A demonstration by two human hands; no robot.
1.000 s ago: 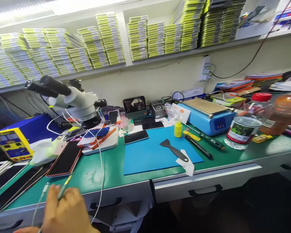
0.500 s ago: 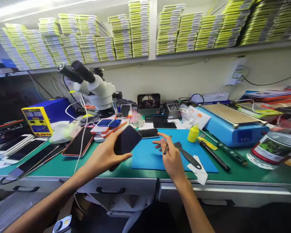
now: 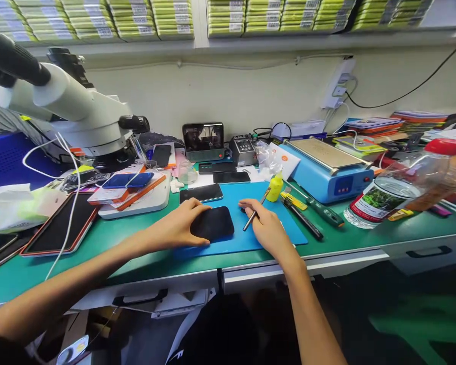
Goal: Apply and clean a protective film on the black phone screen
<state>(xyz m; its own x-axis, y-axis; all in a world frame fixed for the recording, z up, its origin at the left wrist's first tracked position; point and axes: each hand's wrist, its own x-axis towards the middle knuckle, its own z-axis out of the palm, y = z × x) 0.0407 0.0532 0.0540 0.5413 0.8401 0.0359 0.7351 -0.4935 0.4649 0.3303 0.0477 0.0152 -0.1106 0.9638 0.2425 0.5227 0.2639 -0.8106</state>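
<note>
A dark smartphone [image 3: 215,224] lies screen up at the blue mat [image 3: 247,192], low against it or resting on it. My left hand [image 3: 178,225] grips its left end, thumb along the near edge and fingers over the far edge. To its right, my right hand [image 3: 269,228] is closed round a slim dark pen-like tool [image 3: 250,222], which slants across the fingers; its exact kind is unclear. Just behind my left hand lies another phone [image 3: 201,193]. A yellow bottle [image 3: 274,187] with a thin nozzle stands beyond my right hand.
A microscope [image 3: 76,116] rises at the left, near stacked boxes with a blue phone [image 3: 128,180]. Along the right are a black pen-shaped tool [image 3: 303,218], a green-handled screwdriver [image 3: 323,207], a blue heating plate [image 3: 327,177] and a clear labelled container [image 3: 382,200]. A shelf [image 3: 167,48] hangs above.
My left hand has lowered the phone from a tilted, raised position to the mat. My right hand still holds the pen-like tool, now seen more fully. The camera view has dropped and come closer.
</note>
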